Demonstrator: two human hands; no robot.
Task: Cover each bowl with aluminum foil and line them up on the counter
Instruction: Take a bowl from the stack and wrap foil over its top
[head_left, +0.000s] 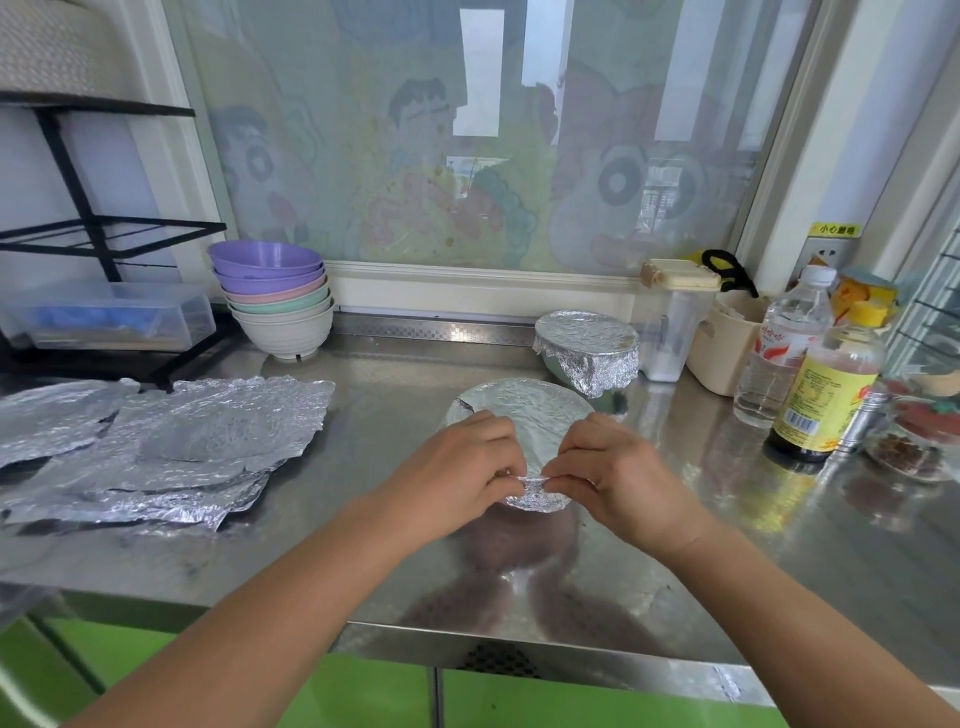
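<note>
Steel counter (363, 545); spare foil sheets (171, 441) at 9 o'clock, bare bowl stack (275, 301) at 10, wrapped bowl (587, 348) at 1. Second bowl (524, 410) centre, foil on top; left hand (457, 478) and right hand (618, 483) pinch its near edge, crimping. Next: tuck rim round, set beside first

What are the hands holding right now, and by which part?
The front foil-covered bowl: left hand and right hand both pinch its foil at the near edge.

The yellow sticker (835, 228) above the socket (826, 255) reads "小心", rest blurred.
</note>
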